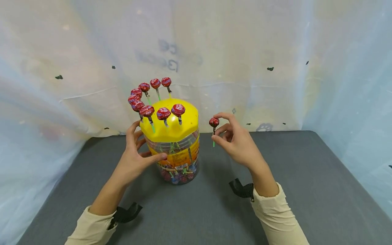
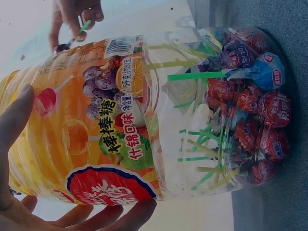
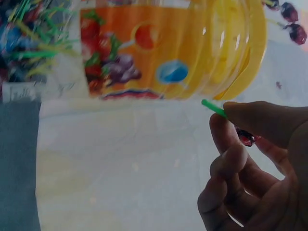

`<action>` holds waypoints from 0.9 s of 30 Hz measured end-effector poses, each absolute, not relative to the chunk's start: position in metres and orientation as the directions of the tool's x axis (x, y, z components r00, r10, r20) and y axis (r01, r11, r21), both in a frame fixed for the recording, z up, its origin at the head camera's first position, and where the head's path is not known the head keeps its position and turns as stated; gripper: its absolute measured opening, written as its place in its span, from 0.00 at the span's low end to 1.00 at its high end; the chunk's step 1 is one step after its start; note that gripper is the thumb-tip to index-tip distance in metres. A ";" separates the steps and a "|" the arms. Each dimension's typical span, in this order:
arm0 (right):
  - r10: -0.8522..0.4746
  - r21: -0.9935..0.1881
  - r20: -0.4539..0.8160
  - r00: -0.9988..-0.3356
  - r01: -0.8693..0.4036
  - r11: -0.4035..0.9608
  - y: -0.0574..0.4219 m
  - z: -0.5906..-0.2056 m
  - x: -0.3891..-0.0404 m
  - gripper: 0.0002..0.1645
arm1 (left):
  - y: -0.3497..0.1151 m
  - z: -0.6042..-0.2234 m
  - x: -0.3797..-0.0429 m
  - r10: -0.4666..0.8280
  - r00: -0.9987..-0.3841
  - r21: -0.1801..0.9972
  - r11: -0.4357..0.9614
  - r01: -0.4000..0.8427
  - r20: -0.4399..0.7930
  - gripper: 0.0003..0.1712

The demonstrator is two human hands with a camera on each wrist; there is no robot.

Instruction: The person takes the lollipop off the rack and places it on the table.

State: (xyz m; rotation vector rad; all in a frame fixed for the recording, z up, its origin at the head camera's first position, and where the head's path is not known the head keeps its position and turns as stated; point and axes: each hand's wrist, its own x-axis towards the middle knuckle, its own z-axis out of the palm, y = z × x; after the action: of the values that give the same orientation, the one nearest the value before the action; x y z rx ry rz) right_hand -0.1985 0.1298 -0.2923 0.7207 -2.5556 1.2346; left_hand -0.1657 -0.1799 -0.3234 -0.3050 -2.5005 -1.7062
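A clear plastic candy jar [image 1: 179,158] with an orange label stands upright on the table, wrapped lollipops [image 2: 248,103] showing through its lower wall. Red-wrapped lollipops [image 1: 163,113] stick up by their stems around part of its yellow lid [image 1: 171,131]. My left hand [image 1: 134,156] grips the jar from the left, thumb across the front and fingers around the far side. Right of the jar, my right hand [image 1: 239,141] pinches a red lollipop [image 1: 214,122] held upright in the air. Its green stick [image 3: 213,108] pokes out below the fingertips in the right wrist view.
A dark grey table [image 1: 208,211] lies under the jar. Behind it and at both sides hangs a pale sheet [image 1: 214,51] with small dark patches. Black straps [image 1: 242,189] jut out from both wrists beside the beige sleeves [image 1: 275,211].
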 end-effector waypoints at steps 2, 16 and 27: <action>-0.339 -0.685 0.369 -0.865 -0.500 0.530 0.131 -0.294 -0.202 0.35 | -0.180 -0.324 -0.166 0.106 -0.976 0.911 0.351 0.217 0.192 0.62; -0.365 -0.663 0.254 -0.896 -0.436 0.608 0.131 -0.310 -0.220 0.35 | -0.182 -0.324 -0.166 0.102 -0.975 0.911 0.351 0.219 0.195 0.62; -0.344 -0.634 0.147 -0.927 -0.355 0.687 0.135 -0.329 -0.232 0.35 | -0.179 -0.322 -0.166 0.110 -0.973 0.911 0.346 0.227 0.200 0.62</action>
State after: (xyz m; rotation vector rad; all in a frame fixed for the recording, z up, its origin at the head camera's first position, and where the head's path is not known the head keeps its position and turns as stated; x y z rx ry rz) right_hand -0.2320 0.1347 -0.3290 0.5955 -2.8704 1.0846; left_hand -0.1664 -0.1791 -0.3224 -0.3129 -2.4906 -1.7115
